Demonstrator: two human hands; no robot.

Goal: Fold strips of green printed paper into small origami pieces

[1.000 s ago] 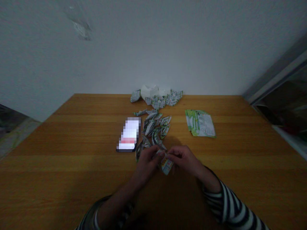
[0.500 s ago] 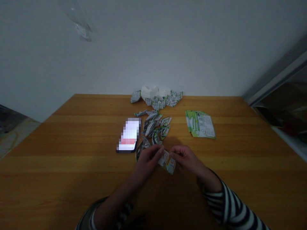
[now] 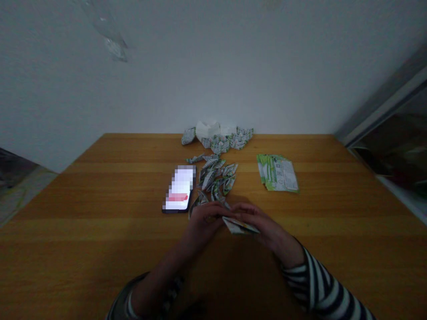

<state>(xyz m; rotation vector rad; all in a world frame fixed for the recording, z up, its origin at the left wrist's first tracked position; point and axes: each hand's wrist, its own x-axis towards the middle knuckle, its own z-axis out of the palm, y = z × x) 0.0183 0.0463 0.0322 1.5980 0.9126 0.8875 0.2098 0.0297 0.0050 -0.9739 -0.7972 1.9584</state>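
Between my two hands is a small folded piece of printed paper [image 3: 238, 226], white and green with a bit of yellow. My left hand [image 3: 205, 221] is closed on its left end, fingers bent over the top edge. My right hand [image 3: 258, 221] grips the other end, its fingers lying along the upper side. My thumbs are mostly hidden. Just beyond my left hand lie several folded pieces of the same printed paper [image 3: 210, 175], loosely piled. A stack of flat green and white printed sheets [image 3: 280, 173] rests farther off to the right.
A phone with a lit, blurred screen [image 3: 180, 189] lies left of the folded pieces. More folded paper pieces [image 3: 220, 143] and crumpled white paper [image 3: 207, 129] sit against the wall [image 3: 213, 66]. The wooden table [image 3: 100, 178] ends at that wall.
The paper in my hands has tipped from showing its printed face to lying nearly edge-on. My right-hand fingers have stretched out along it, closer to my left hand.
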